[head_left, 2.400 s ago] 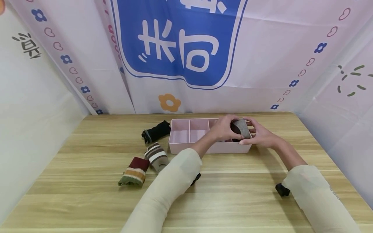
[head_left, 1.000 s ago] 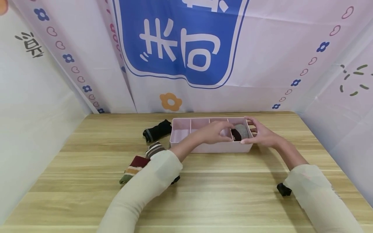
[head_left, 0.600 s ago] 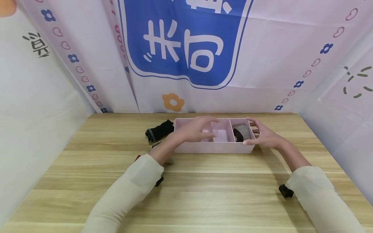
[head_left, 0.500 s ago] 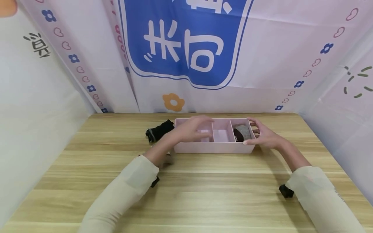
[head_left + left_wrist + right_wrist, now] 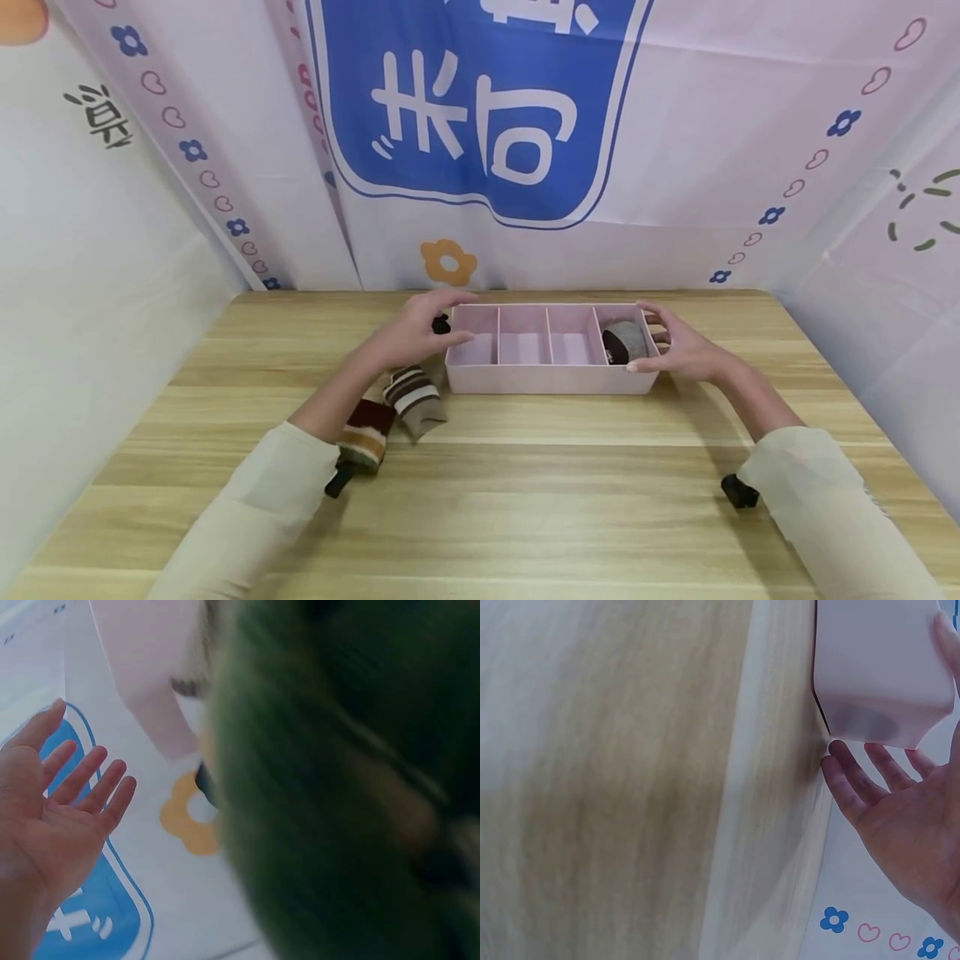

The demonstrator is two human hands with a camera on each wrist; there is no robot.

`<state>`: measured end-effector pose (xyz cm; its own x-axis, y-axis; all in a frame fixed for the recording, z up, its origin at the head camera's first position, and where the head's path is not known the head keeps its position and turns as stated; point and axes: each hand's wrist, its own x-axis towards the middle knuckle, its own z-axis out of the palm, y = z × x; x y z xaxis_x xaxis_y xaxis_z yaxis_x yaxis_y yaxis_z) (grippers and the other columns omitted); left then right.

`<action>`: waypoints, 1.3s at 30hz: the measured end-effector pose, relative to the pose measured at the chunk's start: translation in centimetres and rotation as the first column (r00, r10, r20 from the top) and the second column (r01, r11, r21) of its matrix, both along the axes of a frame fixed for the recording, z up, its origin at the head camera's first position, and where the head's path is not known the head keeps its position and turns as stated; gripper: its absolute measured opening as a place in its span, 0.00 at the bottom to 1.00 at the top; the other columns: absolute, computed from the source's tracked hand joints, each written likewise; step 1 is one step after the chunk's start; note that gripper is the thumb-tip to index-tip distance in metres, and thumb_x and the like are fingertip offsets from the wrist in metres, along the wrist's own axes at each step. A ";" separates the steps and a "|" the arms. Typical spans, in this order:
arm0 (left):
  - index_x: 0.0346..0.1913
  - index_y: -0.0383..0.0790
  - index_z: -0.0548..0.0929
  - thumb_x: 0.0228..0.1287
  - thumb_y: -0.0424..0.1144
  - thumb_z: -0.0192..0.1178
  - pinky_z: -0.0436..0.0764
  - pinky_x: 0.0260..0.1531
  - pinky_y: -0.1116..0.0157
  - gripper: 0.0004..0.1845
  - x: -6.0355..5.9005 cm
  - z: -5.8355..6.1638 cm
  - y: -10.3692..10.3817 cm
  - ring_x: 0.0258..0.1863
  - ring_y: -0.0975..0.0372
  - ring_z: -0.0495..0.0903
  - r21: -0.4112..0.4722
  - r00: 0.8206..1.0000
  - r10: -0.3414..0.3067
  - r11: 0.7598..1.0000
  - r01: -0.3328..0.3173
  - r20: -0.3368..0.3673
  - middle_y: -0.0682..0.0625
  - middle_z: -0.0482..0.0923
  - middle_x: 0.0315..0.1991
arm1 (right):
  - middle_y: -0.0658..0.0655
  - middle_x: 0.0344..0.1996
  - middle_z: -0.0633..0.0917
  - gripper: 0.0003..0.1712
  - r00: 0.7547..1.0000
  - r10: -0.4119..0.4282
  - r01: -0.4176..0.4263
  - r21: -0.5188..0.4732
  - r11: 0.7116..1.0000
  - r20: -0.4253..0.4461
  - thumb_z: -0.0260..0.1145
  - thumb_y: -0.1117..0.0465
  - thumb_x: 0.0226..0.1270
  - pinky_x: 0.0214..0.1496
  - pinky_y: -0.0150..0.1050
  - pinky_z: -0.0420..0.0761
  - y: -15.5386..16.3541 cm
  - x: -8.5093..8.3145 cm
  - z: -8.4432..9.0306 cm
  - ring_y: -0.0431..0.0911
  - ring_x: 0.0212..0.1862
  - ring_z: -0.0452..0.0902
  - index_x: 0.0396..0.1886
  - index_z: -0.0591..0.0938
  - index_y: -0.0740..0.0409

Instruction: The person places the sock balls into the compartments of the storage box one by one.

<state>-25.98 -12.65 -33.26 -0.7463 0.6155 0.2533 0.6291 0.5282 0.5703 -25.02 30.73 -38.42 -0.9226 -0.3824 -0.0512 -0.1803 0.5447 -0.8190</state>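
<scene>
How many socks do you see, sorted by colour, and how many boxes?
Grey sock, in the right end compartment of the box: 1
Black sock, mostly hidden under the left hand: 1
Brown and white striped sock: 1
Dark red, orange and green striped sock: 1
Pink divided box: 1
Total: 4 socks and 1 box, 5 things.

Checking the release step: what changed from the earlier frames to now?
The left hand let go of the grey sock, now lying in the rightmost compartment of the pink tray, and swung left over the black sock, fingers open. The right hand stayed at the tray's right end; the striped socks did not move.
</scene>
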 end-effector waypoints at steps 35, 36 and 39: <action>0.69 0.20 0.70 0.68 0.31 0.67 0.82 0.52 0.46 0.31 -1.9 -2.9 -8.2 0.43 0.46 0.84 -0.246 0.990 0.134 0.962 -0.122 0.033 0.25 0.71 0.66 | 0.78 0.74 0.57 0.63 1.000 -0.004 0.004 -0.002 1.000 0.005 0.77 0.61 0.61 0.69 0.68 0.69 -0.1 0.2 -0.1 0.78 0.71 0.60 0.83 0.43 0.62; 0.69 0.20 0.71 0.68 0.31 0.68 0.83 0.50 0.47 0.31 -1.8 -2.8 -8.2 0.39 0.50 0.84 -0.255 0.991 0.128 0.960 -0.116 0.030 0.24 0.72 0.66 | 0.78 0.74 0.57 0.63 1.000 -0.004 0.004 -0.001 1.000 0.005 0.77 0.61 0.61 0.69 0.69 0.69 -0.1 0.2 -0.1 0.78 0.71 0.60 0.83 0.43 0.62; 0.67 0.19 0.72 0.66 0.31 0.70 0.83 0.46 0.51 0.32 -1.8 -2.8 -8.1 0.30 0.57 0.82 -0.280 0.993 0.113 0.955 -0.101 0.028 0.24 0.72 0.65 | 0.78 0.75 0.57 0.63 1.000 -0.003 0.003 0.003 1.000 0.003 0.76 0.61 0.61 0.69 0.69 0.68 0.0 0.1 -0.1 0.78 0.71 0.60 0.83 0.43 0.61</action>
